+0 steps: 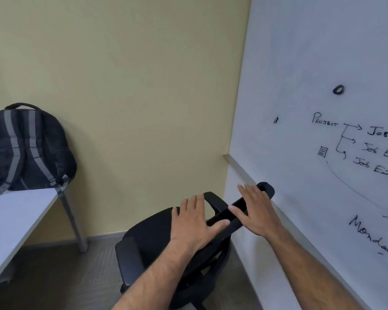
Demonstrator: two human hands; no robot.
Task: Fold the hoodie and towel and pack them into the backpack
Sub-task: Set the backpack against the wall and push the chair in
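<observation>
Whiteboard (323, 86) text cut off at the right edge, black backpack (29, 148) with grey straps stood upright on the white table (14, 215) at left against the wall, left hand (195, 222) and right hand (258, 211) lay flat with fingers spread, holding nothing, over the black chair (152, 238) back.

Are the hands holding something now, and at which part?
Nothing is gripped. Both the left hand and right hand lie open and flat on the top edge of the black chair backrest.

Black chair (152, 238) blocks lower centre, its backrest top close to the whiteboard (311, 86) at right. Open floor (54, 276) lies between chair and table (16, 215), lower left. Backpack (31, 148) occupies the table's far end, against the wall (132, 86).
</observation>
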